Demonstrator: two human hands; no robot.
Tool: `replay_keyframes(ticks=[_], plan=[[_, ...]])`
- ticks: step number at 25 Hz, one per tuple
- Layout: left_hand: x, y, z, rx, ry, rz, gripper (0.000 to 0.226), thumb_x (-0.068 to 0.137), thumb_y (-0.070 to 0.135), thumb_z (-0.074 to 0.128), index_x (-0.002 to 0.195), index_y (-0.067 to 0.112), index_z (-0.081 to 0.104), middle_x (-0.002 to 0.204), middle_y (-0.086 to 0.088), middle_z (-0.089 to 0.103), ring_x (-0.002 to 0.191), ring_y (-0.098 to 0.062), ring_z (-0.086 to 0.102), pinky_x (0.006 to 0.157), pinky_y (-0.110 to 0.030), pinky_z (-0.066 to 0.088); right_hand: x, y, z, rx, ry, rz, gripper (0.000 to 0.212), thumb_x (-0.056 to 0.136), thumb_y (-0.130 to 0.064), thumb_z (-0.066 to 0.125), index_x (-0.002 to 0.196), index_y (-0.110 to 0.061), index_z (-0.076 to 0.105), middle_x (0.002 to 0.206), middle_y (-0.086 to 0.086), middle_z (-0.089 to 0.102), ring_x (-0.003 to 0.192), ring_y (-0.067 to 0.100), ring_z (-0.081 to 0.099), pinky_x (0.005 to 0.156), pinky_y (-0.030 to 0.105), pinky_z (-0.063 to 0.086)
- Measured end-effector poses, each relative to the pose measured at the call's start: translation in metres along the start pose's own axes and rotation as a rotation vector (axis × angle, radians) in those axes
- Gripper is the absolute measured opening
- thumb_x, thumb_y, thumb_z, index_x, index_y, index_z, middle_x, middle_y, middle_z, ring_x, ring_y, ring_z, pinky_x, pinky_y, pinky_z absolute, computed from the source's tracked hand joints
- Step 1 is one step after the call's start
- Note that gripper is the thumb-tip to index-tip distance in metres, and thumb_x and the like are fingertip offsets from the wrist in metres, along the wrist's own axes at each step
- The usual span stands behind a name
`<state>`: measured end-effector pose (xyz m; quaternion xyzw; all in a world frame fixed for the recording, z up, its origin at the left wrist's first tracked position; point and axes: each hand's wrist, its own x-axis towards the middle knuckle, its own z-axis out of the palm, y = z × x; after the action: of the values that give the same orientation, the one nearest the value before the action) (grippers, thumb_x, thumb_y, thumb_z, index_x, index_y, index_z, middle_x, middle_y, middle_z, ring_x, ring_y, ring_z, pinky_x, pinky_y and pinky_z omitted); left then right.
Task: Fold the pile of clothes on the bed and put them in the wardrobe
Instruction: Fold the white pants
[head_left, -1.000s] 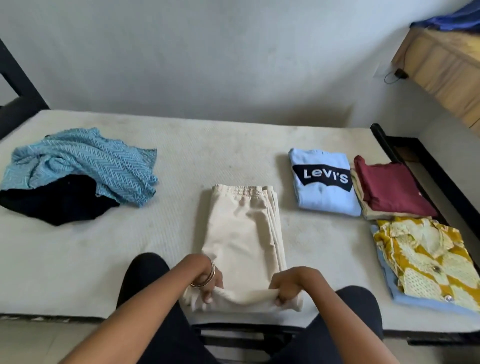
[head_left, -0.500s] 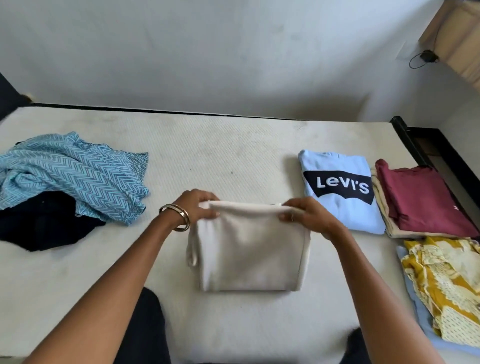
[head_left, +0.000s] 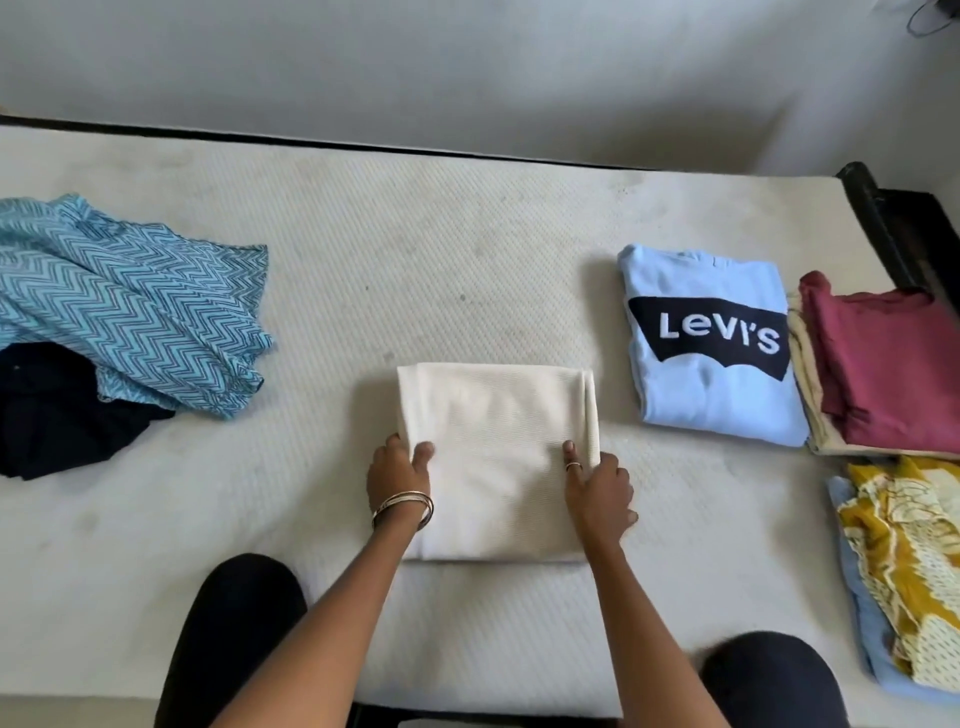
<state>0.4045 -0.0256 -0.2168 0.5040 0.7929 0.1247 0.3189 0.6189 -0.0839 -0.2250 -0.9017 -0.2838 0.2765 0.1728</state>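
- The bed (head_left: 467, 249) takes up nearly the whole view, its pale quilted mattress running from the wall to my knees.
- A blue zigzag cloth (head_left: 130, 306) lies crumpled at the far left, partly over a black garment (head_left: 57, 410) that is also unfolded.
- The cream garment (head_left: 498, 447) sits folded into a neat rectangle in the middle of the bed, right in front of me.
- A folded light blue Levi's shirt (head_left: 711, 400) lies just to its right, apart from it.
- Beside that, a folded maroon top (head_left: 893, 374) rests on a beige piece (head_left: 810, 395).
- Nearer me on the right, a yellow patterned shirt (head_left: 914, 561) lies on another light blue piece (head_left: 878, 649).
- My left hand (head_left: 397, 475) grips the cream garment's left edge, thumb on top, the other fingers hidden at the side.
- My right hand (head_left: 597, 491) rests at its right edge, one straight finger pressing on top, the rest down the side.
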Motion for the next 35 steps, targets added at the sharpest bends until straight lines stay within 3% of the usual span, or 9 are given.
replay_keyframes(ticks=[4, 7, 10, 13, 18, 20, 26, 31, 35], plan=[[0.004, 0.002, -0.002, -0.183, 0.069, -0.048, 0.035, 0.1, 0.028, 0.045, 0.111, -0.002, 0.059, 0.11, -0.028, 0.062, 0.105, -0.043, 0.056, 0.083, -0.042, 0.041, 0.009, 0.002, -0.007, 0.057, -0.092, 0.024, 0.072, 0.093, -0.069, 0.029, 0.102, -0.004, 0.058, 0.105, 0.016, 0.064, 0.097, 0.035, 0.06, 0.085, 0.048, 0.05], [-0.004, 0.007, -0.001, -0.25, 0.02, -0.181, 0.052, 0.097, 0.042, 0.048, 0.129, 0.001, 0.05, 0.12, -0.03, 0.055, 0.112, -0.044, 0.052, 0.091, -0.042, 0.04, 0.003, 0.002, -0.007, 0.119, -0.05, 0.004, 0.076, 0.09, -0.071, 0.032, 0.113, -0.003, 0.055, 0.113, 0.019, 0.058, 0.103, 0.037, 0.056, 0.085, 0.043, 0.049], [-0.001, -0.003, -0.009, -0.485, -0.197, -0.214, 0.08, 0.07, 0.061, 0.074, 0.127, 0.008, 0.052, 0.121, -0.015, 0.063, 0.107, -0.032, 0.062, 0.097, -0.043, 0.048, -0.004, 0.001, -0.014, 0.335, -0.26, -0.025, 0.062, 0.09, -0.058, 0.058, 0.123, -0.007, 0.047, 0.115, 0.01, 0.059, 0.102, 0.029, 0.059, 0.082, 0.038, 0.049], [-0.001, -0.012, -0.027, -0.785, -0.452, -0.333, 0.066, 0.069, 0.055, 0.077, 0.118, 0.013, 0.064, 0.113, -0.009, 0.07, 0.1, -0.026, 0.067, 0.098, -0.045, 0.049, -0.007, 0.004, -0.041, 0.653, -0.489, 0.078, 0.044, 0.086, -0.036, 0.073, 0.116, -0.006, 0.061, 0.108, 0.008, 0.07, 0.092, 0.024, 0.067, 0.073, 0.033, 0.054], [-0.059, 0.007, -0.038, -0.963, -0.657, -0.32, 0.04, 0.087, 0.043, 0.06, 0.111, 0.011, 0.068, 0.107, -0.014, 0.072, 0.094, -0.029, 0.068, 0.084, -0.038, 0.052, -0.023, 0.025, -0.097, 0.701, -0.595, 0.027, 0.027, 0.088, -0.024, 0.071, 0.11, -0.009, 0.068, 0.099, 0.008, 0.074, 0.082, 0.021, 0.069, 0.068, 0.03, 0.054], [-0.089, 0.023, -0.027, -1.024, -0.699, -0.296, 0.043, 0.085, 0.043, 0.063, 0.114, 0.01, 0.066, 0.11, -0.015, 0.071, 0.096, -0.029, 0.068, 0.086, -0.04, 0.052, -0.024, 0.04, -0.13, 0.719, -0.549, -0.036, 0.024, 0.089, -0.021, 0.069, 0.111, -0.013, 0.067, 0.1, 0.008, 0.075, 0.082, 0.02, 0.069, 0.07, 0.031, 0.055], [-0.158, 0.095, 0.04, -0.964, -0.911, -0.092, 0.102, 0.051, 0.059, 0.086, 0.135, 0.012, 0.052, 0.124, -0.013, 0.064, 0.114, -0.031, 0.062, 0.099, -0.048, 0.047, -0.007, 0.127, -0.24, 0.688, -0.259, -0.087, 0.03, 0.088, -0.03, 0.071, 0.116, -0.02, 0.064, 0.105, 0.009, 0.071, 0.092, 0.029, 0.068, 0.078, 0.042, 0.057], [-0.2, 0.108, 0.105, -0.381, -0.854, -0.056, 0.102, 0.081, 0.041, 0.073, 0.152, 0.04, -0.002, 0.153, 0.005, 0.033, 0.133, -0.024, 0.043, 0.108, -0.049, 0.037, 0.023, 0.19, -0.234, -0.282, 0.051, 0.174, 0.07, 0.093, -0.046, 0.06, 0.146, -0.013, 0.029, 0.144, 0.022, 0.041, 0.129, 0.043, 0.04, 0.103, 0.052, 0.038], [-0.199, 0.085, 0.125, -0.179, -0.743, 0.154, 0.103, 0.081, 0.028, 0.074, 0.152, 0.041, 0.0, 0.13, -0.002, 0.053, 0.109, -0.019, 0.059, 0.097, -0.038, 0.049, 0.001, 0.159, -0.191, -0.341, 0.155, -0.297, 0.065, 0.092, -0.045, 0.06, 0.148, -0.024, 0.035, 0.151, 0.014, 0.033, 0.135, 0.037, 0.029, 0.104, 0.051, 0.031]])
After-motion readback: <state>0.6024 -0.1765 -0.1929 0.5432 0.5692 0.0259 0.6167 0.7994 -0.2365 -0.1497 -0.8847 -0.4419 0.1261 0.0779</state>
